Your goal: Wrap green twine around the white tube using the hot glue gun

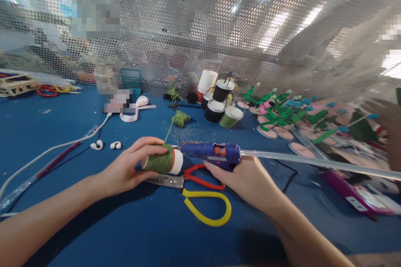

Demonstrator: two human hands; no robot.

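Red/yel scissors [203,194] nr yarn-wrapped cup [160,160], blk pails [213,115] behind

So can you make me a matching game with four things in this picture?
Things:
1. Glue gun
2. Nearest scissors
3. Yarn-wrapped cup
4. Ribbon

Clues:
A. White, partly unrolled
B. Held in the left hand
C. Dark blue, held in the right hand
D. Partly red, partly yellow

Right pairs: 1-C, 2-D, 3-B, 4-A
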